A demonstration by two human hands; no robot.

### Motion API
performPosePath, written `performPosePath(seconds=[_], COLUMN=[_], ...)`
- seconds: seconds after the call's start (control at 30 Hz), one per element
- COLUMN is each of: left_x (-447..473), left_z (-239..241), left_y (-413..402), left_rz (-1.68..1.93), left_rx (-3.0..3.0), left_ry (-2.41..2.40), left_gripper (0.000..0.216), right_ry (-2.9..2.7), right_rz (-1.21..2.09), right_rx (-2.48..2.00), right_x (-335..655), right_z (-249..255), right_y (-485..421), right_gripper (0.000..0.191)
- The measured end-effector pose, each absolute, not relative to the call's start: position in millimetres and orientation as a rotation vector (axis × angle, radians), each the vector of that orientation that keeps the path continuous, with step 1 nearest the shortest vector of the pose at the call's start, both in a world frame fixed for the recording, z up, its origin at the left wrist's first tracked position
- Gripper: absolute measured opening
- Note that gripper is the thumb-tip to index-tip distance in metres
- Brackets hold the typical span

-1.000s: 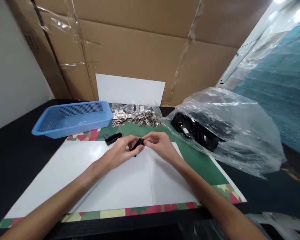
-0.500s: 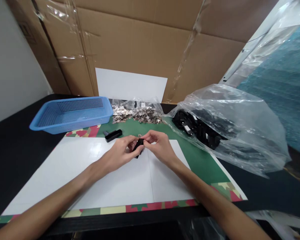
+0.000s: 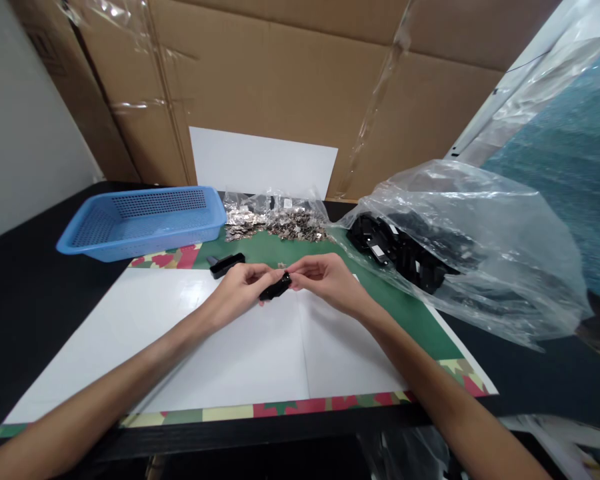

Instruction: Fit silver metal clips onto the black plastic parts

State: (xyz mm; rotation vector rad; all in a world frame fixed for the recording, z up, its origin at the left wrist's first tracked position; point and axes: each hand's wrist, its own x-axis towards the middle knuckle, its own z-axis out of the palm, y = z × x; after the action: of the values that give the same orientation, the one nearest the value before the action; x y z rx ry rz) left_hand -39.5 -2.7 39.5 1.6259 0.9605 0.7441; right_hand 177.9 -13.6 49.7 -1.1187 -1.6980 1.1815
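Over the white sheet (image 3: 240,360), my left hand (image 3: 240,291) grips a small black plastic part (image 3: 277,287) between thumb and fingers. The fingers of my right hand (image 3: 327,280) are pinched together at the part's right end. Whatever they hold there is too small or too hidden to name. A second black plastic part (image 3: 227,265), open like a shallow tray, lies just beyond my left hand. Past my fingertips, a tiny metal piece (image 3: 281,265) rests on the green mat (image 3: 325,249).
Small metal pieces (image 3: 297,225) lie heaped at the back in clear plastic bags. At back left stands a blue perforated basket (image 3: 153,250). A large clear bag (image 3: 510,267) on the right holds several black parts (image 3: 400,253). Cardboard (image 3: 275,80) forms the back wall.
The black part has been turned in my left hand, from steeply slanted to lying flatter. My right fingers have stayed close at its right end. The view has shifted slightly.
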Motion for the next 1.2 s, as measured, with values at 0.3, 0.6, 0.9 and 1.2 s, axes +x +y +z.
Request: performPosePath(seconds=[0.3,0.6,0.9,1.2], left_x=[-39,-40,-44,-48], left_z=[40,40,35,53], left_y=[-6,-8,5,-1], left_rz=[0.738,0.709,0.731,0.885], left_rx=[1.651,1.712,1.656,1.673], left_ry=[0.957,0.946,0.966,0.969], left_gripper=[0.05,0.046,0.042,0.035], right_ry=[-1.727,-1.73,-1.861,-2.139], right_rz=[1.086,1.05,1.101,0.231], right_rx=[-1.138,-1.196,-1.122,-0.988], right_x=[173,170,179,169], right_z=[47,44,66,48], right_y=[-16,-16,-22,-26], right_gripper=[0.017,0.014,0.027,0.036])
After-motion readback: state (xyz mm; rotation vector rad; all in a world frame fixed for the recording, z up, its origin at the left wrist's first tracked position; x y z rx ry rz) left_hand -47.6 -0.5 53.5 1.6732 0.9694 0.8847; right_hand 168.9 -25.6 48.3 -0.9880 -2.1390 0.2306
